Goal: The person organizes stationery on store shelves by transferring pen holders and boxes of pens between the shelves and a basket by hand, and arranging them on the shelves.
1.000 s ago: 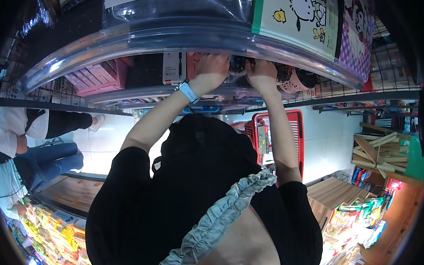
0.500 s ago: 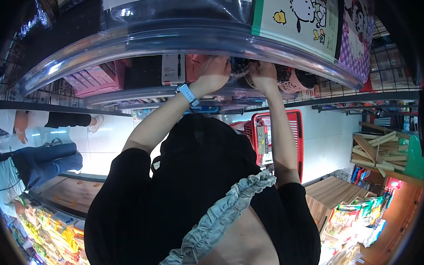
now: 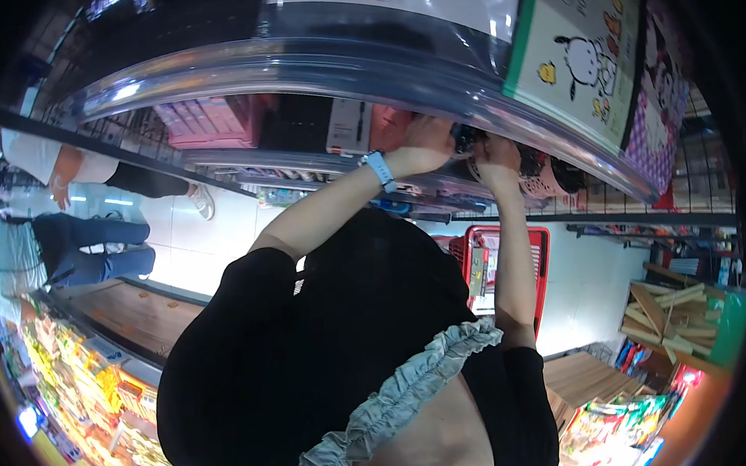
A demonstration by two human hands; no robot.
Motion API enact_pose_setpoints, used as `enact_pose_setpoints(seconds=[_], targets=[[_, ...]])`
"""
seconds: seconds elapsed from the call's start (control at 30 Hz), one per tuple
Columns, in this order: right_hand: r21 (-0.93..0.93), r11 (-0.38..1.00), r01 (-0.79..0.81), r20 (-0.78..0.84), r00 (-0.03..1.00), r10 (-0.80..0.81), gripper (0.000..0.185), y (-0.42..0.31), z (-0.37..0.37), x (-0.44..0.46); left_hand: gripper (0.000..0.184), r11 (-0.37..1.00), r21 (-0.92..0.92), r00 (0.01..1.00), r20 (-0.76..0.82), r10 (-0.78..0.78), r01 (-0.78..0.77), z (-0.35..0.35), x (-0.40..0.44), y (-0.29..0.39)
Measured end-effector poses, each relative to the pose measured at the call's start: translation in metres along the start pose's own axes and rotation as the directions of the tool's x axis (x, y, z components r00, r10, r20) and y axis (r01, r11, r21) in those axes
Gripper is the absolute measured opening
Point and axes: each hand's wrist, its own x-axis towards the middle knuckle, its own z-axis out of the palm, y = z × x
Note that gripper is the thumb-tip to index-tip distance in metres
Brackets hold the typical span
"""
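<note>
While the fingers (image 3: 446,132) of our left hand (image 3: 425,146) and right hand (image 3: 499,159) flank a dark item (image 3: 465,137), perhaps to steady it, under the upper shelf's (image 3: 299,68) front edge, we cannot tell whether they grip it; a pink basket (image 3: 539,181) sits alongside.

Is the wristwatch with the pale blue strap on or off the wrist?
On: the strap wraps around the wrist behind the left hand.

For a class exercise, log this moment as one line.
left hand: beside dark item; right hand: opposite side; both grips: unclear; pale-strapped watch: left wrist
</note>
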Motion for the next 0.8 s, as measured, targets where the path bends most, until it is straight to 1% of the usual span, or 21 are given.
enact_pose_setpoints(seconds=[0.03,0.13,0.17,0.2,0.23,0.3,0.4,0.47,0.5,0.53,0.6,0.67,0.7,0.73,0.77,0.8], targets=[[0.006,1.0,0.023,-0.048,0.999,-0.022,0.024,0.003,0.003,0.0,0.033,1.0,0.015,1.0,-0.02,0.01,-0.01,-0.002,-0.001,0.001],[-0.007,0.999,0.031,0.03,0.999,-0.031,0.026,0.003,-0.004,0.007,0.031,0.998,-0.058,0.999,0.032,-0.015,0.017,-0.01,-0.004,-0.001],[-0.035,0.996,0.086,-0.054,0.995,-0.088,0.027,0.003,-0.003,0.01,0.031,0.996,-0.085,0.998,0.053,-0.02,0.024,-0.011,-0.003,-0.001],[-0.068,0.988,0.136,-0.139,0.98,-0.145,0.028,0.002,-0.003,0.014,0.028,0.985,-0.172,1.0,0.016,0.024,-0.021,-0.005,-0.001,-0.009],[-0.105,0.978,0.18,-0.221,0.955,-0.2,0.029,0.003,-0.004,0.016,0.027,0.981,-0.195,0.999,0.035,0.019,-0.012,-0.003,0.0,-0.013],[-0.103,0.977,0.189,-0.188,0.96,-0.206,0.029,-0.002,-0.01,0.023,0.025,0.969,-0.245,0.997,0.075,0.011,0.008,-0.009,-0.001,-0.012],[-0.099,0.979,0.18,-0.143,0.971,-0.193,0.029,-0.01,-0.018,0.027,0.027,0.944,-0.326,0.995,0.101,-0.014,0.046,-0.014,-0.005,-0.009],[-0.119,0.981,0.155,-0.105,0.98,-0.168,0.037,-0.013,-0.019,0.028,0.031,0.958,-0.271,0.996,-0.011,0.093,-0.093,-0.004,-0.01,-0.02],[-0.147,0.969,0.2,-0.125,0.968,-0.218,0.037,-0.014,-0.018,0.029,0.033,0.958,-0.239,0.987,-0.064,0.149,-0.16,0.002,-0.011,-0.024],[-0.177,0.954,0.241,-0.145,0.953,-0.267,0.037,-0.014,-0.017,0.029,0.035,0.966,-0.222,0.991,-0.032,0.131,-0.135,0.006,-0.011,-0.03],[-0.208,0.939,0.273,-0.16,0.938,-0.308,0.036,-0.01,-0.013,0.028,0.039,0.976,-0.197,0.994,0.039,0.102,-0.093,-0.003,-0.015,-0.024],[-0.207,0.943,0.262,-0.157,0.942,-0.296,0.035,-0.004,-0.005,0.033,0.04,0.973,-0.219,0.994,0.056,0.092,-0.078,-0.002,-0.016,-0.026],[-0.231,0.936,0.267,-0.13,0.944,-0.302,0.034,-0.005,-0.009,0.032,0.04,0.97,-0.232,0.994,0.064,0.09,-0.073,-0.002,-0.015,-0.027],[-0.253,0.928,0.274,-0.101,0.946,-0.307,0.033,-0.007,-0.01,0.031,0.042,0.963,-0.253,0.988,0.097,0.12,-0.092,-0.002,-0.012,-0.03],[-0.273,0.92,0.281,-0.073,0.947,-0.312,0.032,-0.011,-0.011,0.03,0.042,0.957,-0.275,0.988,0.092,0.127,-0.098,-0.002,-0.012,-0.031],[-0.29,0.914,0.283,-0.094,0.942,-0.322,0.029,-0.014,-0.012,0.029,0.043,0.95,-0.295,0.987,0.088,0.133,-0.101,-0.002,-0.012,-0.03]])
